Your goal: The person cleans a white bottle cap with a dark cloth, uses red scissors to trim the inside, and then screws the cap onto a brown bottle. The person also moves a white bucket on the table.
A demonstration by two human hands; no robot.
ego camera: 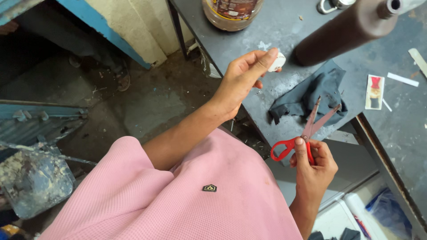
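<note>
In the head view, a small white piece (279, 61) is pinched between thumb and fingertips of the left hand (242, 78), raised above the grey table (284, 26), while red-handled scissors (307, 131) are gripped by the right hand (313, 166), blades parted over a dark cloth (311, 91). The piece is judged light, thin and easily dropped, best held by its edge. A brown cylinder (347, 29) and a jar (231, 13) are noted beyond.

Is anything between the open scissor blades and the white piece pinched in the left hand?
Nothing visible. The red-handled scissors in the right hand open toward the small white piece in the left hand; only the dark cloth lies beneath on the table.
</note>
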